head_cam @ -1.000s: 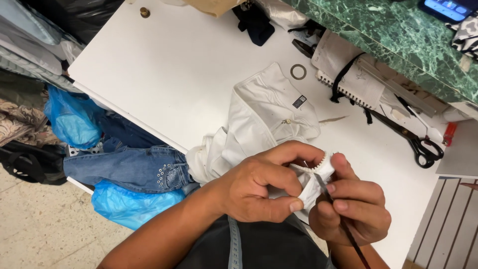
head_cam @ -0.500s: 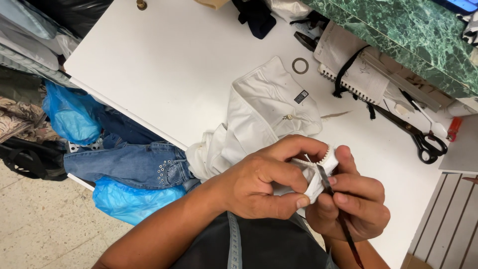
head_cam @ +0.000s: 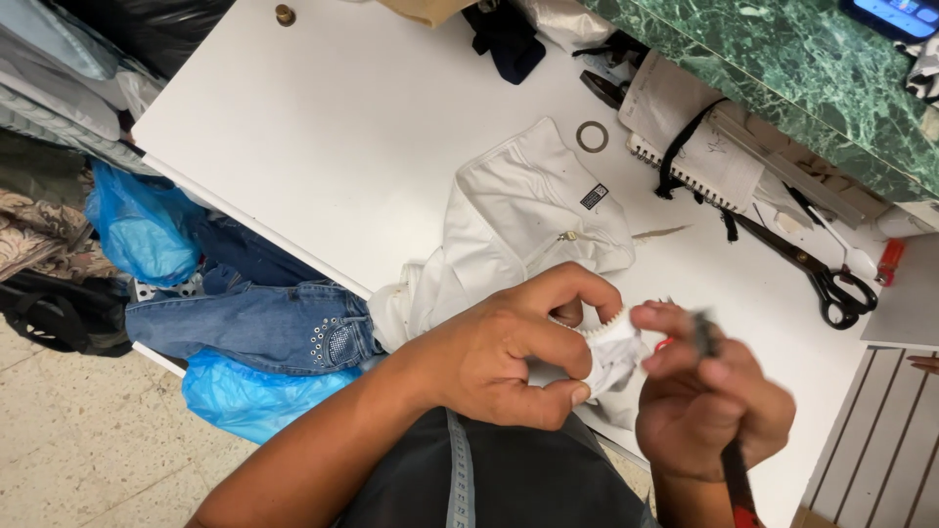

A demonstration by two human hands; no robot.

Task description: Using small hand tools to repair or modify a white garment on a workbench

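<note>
A white garment [head_cam: 523, 220] lies on the white table [head_cam: 342, 127], its near end bunched up between my hands. My left hand [head_cam: 499, 357] pinches the bunched white fabric with its zipper edge [head_cam: 611, 347]. My right hand [head_cam: 714, 401] is blurred; its fingers are closed on a thin dark tool [head_cam: 732, 460] with a red end, its tip close to the fabric.
Black-handled scissors [head_cam: 817, 269], a spiral notebook [head_cam: 685, 137], a metal ring [head_cam: 591, 136] and a dark cloth [head_cam: 509, 39] lie at the table's far side by a green marble counter [head_cam: 782, 68]. Jeans [head_cam: 254, 323] and blue plastic bags [head_cam: 147, 230] sit below the table's left edge.
My right hand has pulled a little away to the right of the fabric and is blurred with motion. My left hand keeps its pinch on the fabric.
</note>
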